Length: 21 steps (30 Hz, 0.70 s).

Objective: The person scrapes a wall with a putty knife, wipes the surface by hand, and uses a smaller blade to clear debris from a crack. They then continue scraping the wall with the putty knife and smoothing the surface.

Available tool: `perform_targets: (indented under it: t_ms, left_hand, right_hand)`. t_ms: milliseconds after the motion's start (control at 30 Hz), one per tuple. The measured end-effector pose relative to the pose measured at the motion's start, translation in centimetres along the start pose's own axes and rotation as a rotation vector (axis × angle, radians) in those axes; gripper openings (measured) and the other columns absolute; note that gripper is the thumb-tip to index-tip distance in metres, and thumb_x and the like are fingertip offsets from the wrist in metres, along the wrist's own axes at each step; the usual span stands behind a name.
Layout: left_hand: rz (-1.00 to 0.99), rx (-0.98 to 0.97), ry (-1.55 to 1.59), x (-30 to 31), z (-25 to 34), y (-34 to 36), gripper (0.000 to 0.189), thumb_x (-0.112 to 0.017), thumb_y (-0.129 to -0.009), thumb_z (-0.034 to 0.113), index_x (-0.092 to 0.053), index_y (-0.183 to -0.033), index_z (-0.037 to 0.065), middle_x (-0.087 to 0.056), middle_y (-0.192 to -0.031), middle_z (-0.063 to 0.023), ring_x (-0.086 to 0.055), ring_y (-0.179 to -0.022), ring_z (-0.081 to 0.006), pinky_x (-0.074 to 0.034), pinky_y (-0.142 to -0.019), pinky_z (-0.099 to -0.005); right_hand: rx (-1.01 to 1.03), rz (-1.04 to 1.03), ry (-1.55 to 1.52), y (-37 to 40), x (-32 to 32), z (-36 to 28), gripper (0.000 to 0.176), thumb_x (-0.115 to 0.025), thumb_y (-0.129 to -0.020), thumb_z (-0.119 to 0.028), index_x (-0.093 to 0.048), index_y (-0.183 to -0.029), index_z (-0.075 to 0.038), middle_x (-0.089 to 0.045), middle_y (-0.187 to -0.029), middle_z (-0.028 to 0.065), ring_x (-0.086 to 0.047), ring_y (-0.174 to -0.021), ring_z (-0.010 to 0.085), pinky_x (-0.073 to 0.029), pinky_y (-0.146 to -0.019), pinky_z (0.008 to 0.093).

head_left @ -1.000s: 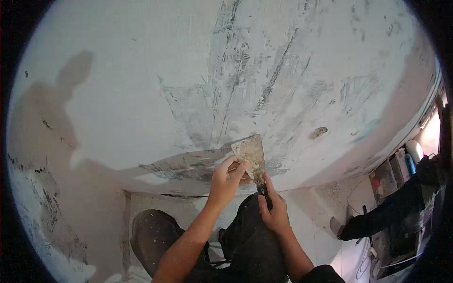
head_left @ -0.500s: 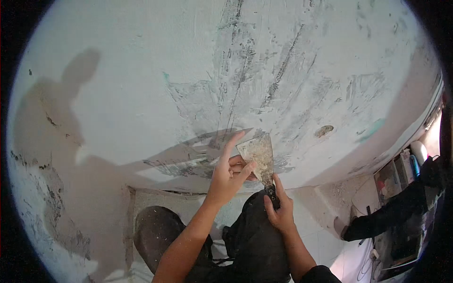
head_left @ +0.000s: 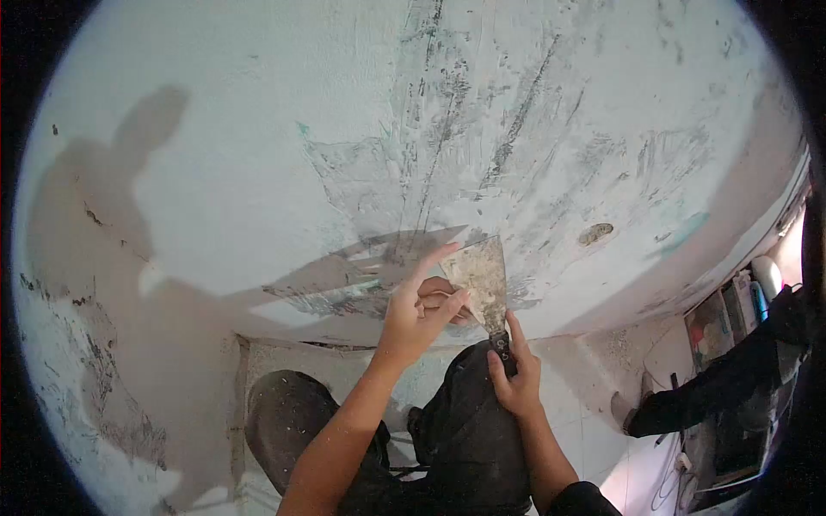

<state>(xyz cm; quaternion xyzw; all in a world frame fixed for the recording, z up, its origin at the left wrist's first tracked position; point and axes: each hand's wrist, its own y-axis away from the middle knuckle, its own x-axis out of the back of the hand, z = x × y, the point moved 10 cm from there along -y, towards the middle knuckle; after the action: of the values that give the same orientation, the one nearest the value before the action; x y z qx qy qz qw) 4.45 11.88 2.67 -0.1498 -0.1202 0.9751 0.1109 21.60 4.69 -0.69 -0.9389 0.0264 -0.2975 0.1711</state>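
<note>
A scraper with a wide, stained blade (head_left: 480, 279) and a black handle stands upright before the wall. My right hand (head_left: 519, 378) is wrapped round its handle, below the blade. My left hand (head_left: 415, 314) is at the blade's left side, its index finger stretched toward the upper left corner and its thumb and other fingers pinched at the blade's left edge. Whether a small piece is between those fingers cannot be made out. Behind the blade, the white wall (head_left: 249, 172) has grey, scuffed patches and dark streaks.
My bent knees (head_left: 288, 421) are below my hands. At the right, another person's dark-clothed leg (head_left: 714, 391) reaches across beside a shelf unit (head_left: 710, 322) with objects in it. A hole (head_left: 595, 233) marks the wall, and a cable (head_left: 664, 486) lies on the floor.
Both hands and the scraper have shifted slightly right in the view. My right hand still holds the handle, and my left hand stays at the blade's left edge.
</note>
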Motion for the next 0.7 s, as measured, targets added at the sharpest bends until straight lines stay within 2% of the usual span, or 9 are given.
perform_targets:
  t_ms: [133,200,233,300,400,533,600,633,700]
  left_hand:
    - [-0.009,-0.035,-0.058,0.5,0.1,0.1,0.059,-0.063,-0.093,0.005,-0.039,-0.146,0.007,-0.07,-0.092,-0.0125,-0.07,-0.08,-0.0166,-0.059,-0.066,-0.029]
    - [0.025,-0.366,-0.644,0.2,3.2,0.7,0.06,-0.064,-0.092,0.011,-0.042,-0.147,0.011,-0.07,-0.08,-0.0086,-0.069,-0.069,-0.015,-0.055,-0.058,-0.0291]
    - [0.025,-0.366,-0.644,0.6,3.3,0.7,0.06,-0.064,-0.092,0.011,-0.042,-0.147,0.011,-0.07,-0.08,-0.0086,-0.069,-0.069,-0.015,-0.055,-0.058,-0.0291]
    - [0.056,-0.495,-1.135,0.2,4.4,1.3,0.057,-0.064,-0.09,0.014,-0.048,-0.145,0.015,-0.07,-0.074,-0.0068,-0.067,-0.059,-0.0156,-0.052,-0.053,-0.0297]
    - [0.047,-0.538,-1.294,0.6,4.6,1.7,0.054,-0.064,-0.089,0.011,-0.053,-0.141,0.017,-0.07,-0.074,-0.0054,-0.064,-0.053,-0.017,-0.05,-0.05,-0.0285]
    - [0.028,-0.618,-1.147,1.3,4.1,2.1,0.042,-0.062,-0.092,0.013,-0.059,-0.133,0.012,-0.069,-0.072,-0.0071,-0.064,-0.054,-0.0142,-0.05,-0.05,-0.0274]
    - [0.084,-0.335,-0.653,3.1,2.2,0.9,0.032,-0.059,-0.096,0.016,-0.061,-0.126,0.005,-0.069,-0.073,-0.0075,-0.065,-0.058,-0.0118,-0.051,-0.051,-0.027]
    - [0.082,-0.334,-0.652,2.5,2.5,0.9,0.032,-0.059,-0.096,0.016,-0.061,-0.126,0.005,-0.069,-0.073,-0.0075,-0.065,-0.058,-0.0118,-0.051,-0.051,-0.027]
    - [0.141,-0.027,-0.264,2.9,0.6,0.4,0.031,-0.058,-0.098,0.023,-0.062,-0.118,-0.001,-0.07,-0.076,-0.0076,-0.067,-0.062,-0.0104,-0.051,-0.051,-0.0246]
  right_hand:
    - [-0.038,0.031,-0.072,0.0,0.0,0.1,0.067,-0.062,-0.086,-0.003,-0.037,-0.148,-0.003,-0.068,-0.086,0.0162,-0.067,-0.078,0.0249,-0.051,-0.077,0.0313]
    - [0.022,0.074,-0.095,-0.1,0.3,-0.2,0.068,-0.061,-0.086,-0.003,-0.035,-0.149,-0.003,-0.068,-0.086,0.0154,-0.066,-0.078,0.019,-0.05,-0.075,0.0302]
    - [0.022,0.074,-0.095,0.0,0.3,-0.1,0.068,-0.061,-0.086,-0.003,-0.035,-0.149,-0.003,-0.068,-0.086,0.0154,-0.066,-0.078,0.019,-0.05,-0.075,0.0302]
    - [0.004,0.063,-0.071,0.1,0.2,0.1,0.069,-0.06,-0.087,-0.003,-0.033,-0.15,-0.004,-0.068,-0.085,0.0147,-0.065,-0.076,0.0157,-0.05,-0.073,0.0288]
    - [-0.046,0.08,-0.114,0.1,0.2,0.5,0.069,-0.059,-0.088,-0.004,-0.031,-0.151,-0.005,-0.067,-0.083,0.0141,-0.063,-0.071,0.0145,-0.049,-0.069,0.0274]
    - [-0.135,0.069,-0.127,0.4,0.2,1.6,0.069,-0.059,-0.088,-0.005,-0.032,-0.151,-0.006,-0.068,-0.086,0.0148,-0.065,-0.071,0.0172,-0.049,-0.069,0.0278]
    - [-0.08,0.089,-0.032,0.1,0.6,0.4,0.068,-0.06,-0.088,-0.005,-0.034,-0.151,-0.007,-0.07,-0.093,0.0175,-0.069,-0.079,0.0255,-0.051,-0.075,0.0316]
    - [-0.082,0.09,-0.032,0.0,0.5,0.5,0.068,-0.06,-0.088,-0.005,-0.034,-0.151,-0.007,-0.07,-0.093,0.0175,-0.069,-0.079,0.0255,-0.051,-0.075,0.0316]
    - [0.054,0.056,0.051,-0.3,0.1,-0.5,0.066,-0.061,-0.088,-0.005,-0.036,-0.149,-0.006,-0.07,-0.1,0.0201,-0.069,-0.089,0.0335,-0.052,-0.081,0.0366]
